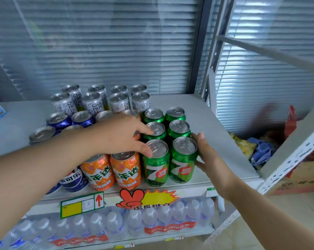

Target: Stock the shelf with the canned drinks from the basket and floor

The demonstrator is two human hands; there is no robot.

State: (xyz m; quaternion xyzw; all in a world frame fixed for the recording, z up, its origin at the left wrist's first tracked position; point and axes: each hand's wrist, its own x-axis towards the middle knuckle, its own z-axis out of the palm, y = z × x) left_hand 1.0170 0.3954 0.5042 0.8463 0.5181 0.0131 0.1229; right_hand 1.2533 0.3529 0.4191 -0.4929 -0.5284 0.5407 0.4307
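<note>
Rows of cans stand on the grey shelf (214, 141): several green cans in two columns on the right, orange cans (125, 170) beside them, blue cans (71, 177) at the left, white cans (91, 103) at the back. My left hand (123, 134) reaches over the orange cans, its fingertips touching the tops of the front-left green can (157, 165) and the one behind it. My right hand (206, 156) lies with straight fingers against the right side of the front-right green can (183, 159).
Shrink-wrapped packs of water bottles (116, 224) fill the shelf below. A price label (82, 204) and a red-yellow promo sticker (145, 197) hang on the shelf edge. To the right, a second rack (296, 154) holds snack bags (242, 143) and a cardboard box (304, 177). Blinds hang behind.
</note>
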